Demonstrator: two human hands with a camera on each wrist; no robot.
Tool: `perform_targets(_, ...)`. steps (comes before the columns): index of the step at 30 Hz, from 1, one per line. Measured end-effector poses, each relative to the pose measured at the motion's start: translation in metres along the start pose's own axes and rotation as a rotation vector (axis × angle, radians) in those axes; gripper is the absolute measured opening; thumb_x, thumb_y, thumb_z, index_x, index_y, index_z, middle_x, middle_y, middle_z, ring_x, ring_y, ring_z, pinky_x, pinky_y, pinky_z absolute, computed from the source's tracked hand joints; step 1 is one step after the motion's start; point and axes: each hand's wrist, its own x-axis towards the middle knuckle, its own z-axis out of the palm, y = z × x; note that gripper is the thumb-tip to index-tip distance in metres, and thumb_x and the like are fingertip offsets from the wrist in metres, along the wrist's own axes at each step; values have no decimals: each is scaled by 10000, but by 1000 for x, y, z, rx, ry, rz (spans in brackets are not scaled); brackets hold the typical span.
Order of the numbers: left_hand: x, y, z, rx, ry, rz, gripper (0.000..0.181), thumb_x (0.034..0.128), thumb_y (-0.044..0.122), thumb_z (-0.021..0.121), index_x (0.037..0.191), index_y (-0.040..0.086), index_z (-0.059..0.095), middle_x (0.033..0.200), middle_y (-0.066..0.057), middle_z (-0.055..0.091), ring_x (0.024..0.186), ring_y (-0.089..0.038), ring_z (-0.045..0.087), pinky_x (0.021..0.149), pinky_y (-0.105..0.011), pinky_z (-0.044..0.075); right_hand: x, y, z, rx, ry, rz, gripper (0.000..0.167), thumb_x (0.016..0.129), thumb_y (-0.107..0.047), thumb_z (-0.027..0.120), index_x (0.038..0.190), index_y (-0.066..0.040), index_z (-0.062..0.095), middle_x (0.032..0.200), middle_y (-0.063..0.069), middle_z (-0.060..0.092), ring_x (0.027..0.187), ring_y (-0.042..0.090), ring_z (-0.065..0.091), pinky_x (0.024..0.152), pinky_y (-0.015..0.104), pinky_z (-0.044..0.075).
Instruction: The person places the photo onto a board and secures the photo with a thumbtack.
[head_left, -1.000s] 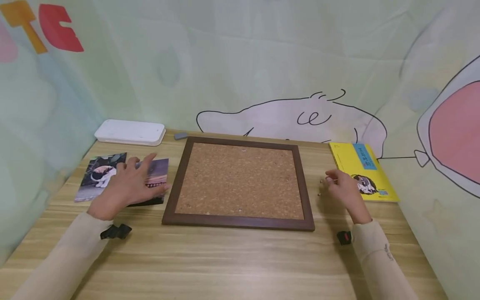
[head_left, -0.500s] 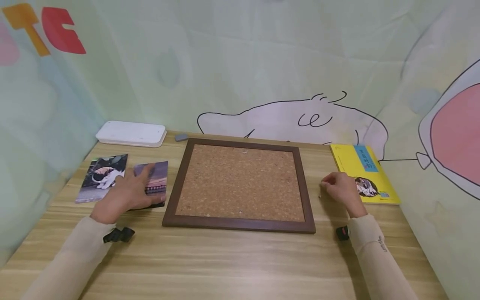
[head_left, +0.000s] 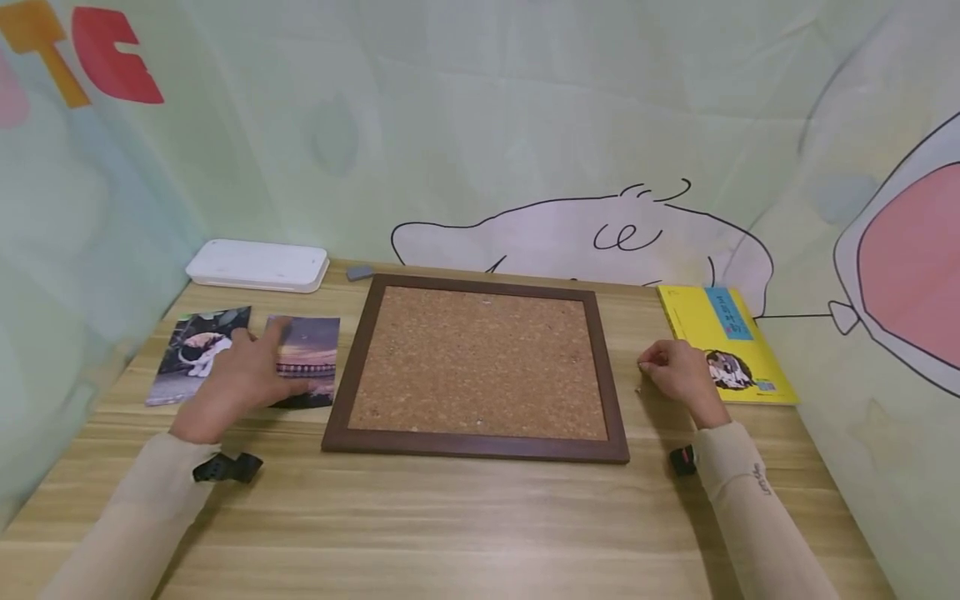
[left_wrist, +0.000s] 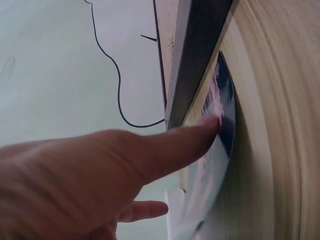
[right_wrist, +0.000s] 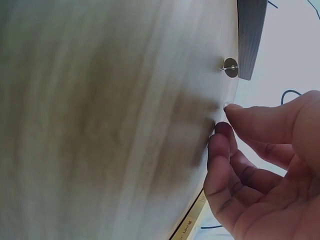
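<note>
My left hand (head_left: 238, 377) lies over a sunset photo (head_left: 318, 348), fingers spread. In the left wrist view the thumb (left_wrist: 200, 137) presses near the edge of the bowed photo (left_wrist: 227, 112). A cat photo (head_left: 197, 354) lies partly under the same hand. My right hand (head_left: 681, 375) is at the table right of a framed cork board (head_left: 480, 362). Its thumb and curled fingers come close together at the tabletop; whether a tack is between them is hidden. A brass thumbtack (right_wrist: 230, 67) lies point-up just beyond the right fingertips.
A yellow book (head_left: 738, 346) lies right of and partly behind the right hand. A white case (head_left: 257, 265) and a small grey eraser (head_left: 360, 272) stand along the back edge. Printed fabric (head_left: 480, 108) hangs behind the wooden table (head_left: 450, 533).
The left hand shifts a little left and uncovers more of the sunset photo. The right fingers come down where a second thumbtack was visible; that tack is now hidden.
</note>
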Motion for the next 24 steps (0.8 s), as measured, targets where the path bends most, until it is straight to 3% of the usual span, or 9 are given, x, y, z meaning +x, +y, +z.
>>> perform_targets(6, 6, -12, -9, -61, 22, 92, 879, 916, 284, 819, 1578, -74, 365, 1308, -458, 599, 1094, -594, 642, 805, -641, 568, -3, -2, -3, 46, 30, 23, 186, 1020, -152, 648, 1076, 11, 717, 1037, 211, 728, 924, 307, 616, 771, 349, 468)
perform_targets(12, 3, -16, -18, -248, 26, 86, 661, 983, 98, 670, 1592, 6, 431, 1464, -442, 473, 1139, -519, 644, 612, -371, 540, -7, -6, -4, 154, 152, 36, 187, 1009, -171, 634, 1073, -9, 705, 1063, 214, 745, 972, 324, 622, 826, 361, 446)
perform_targets(18, -1, -7, -23, -360, 135, 85, 655, 1016, 98, 665, 1630, 87, 438, 1459, -366, 498, 1085, -425, 659, 552, -313, 509, -8, -21, -7, 292, 174, 75, 223, 1070, -207, 638, 1192, -29, 691, 1168, 209, 750, 1017, 327, 710, 864, 266, 493)
perform_targets(24, -7, 7, -27, -428, 205, 77, 631, 1036, 207, 694, 1625, 158, 476, 1390, -246, 560, 1039, -245, 612, 593, -275, 512, -10, -37, -9, 362, 182, 16, 260, 1071, -210, 665, 1241, -21, 721, 1183, 222, 750, 1042, 359, 735, 761, 159, 503)
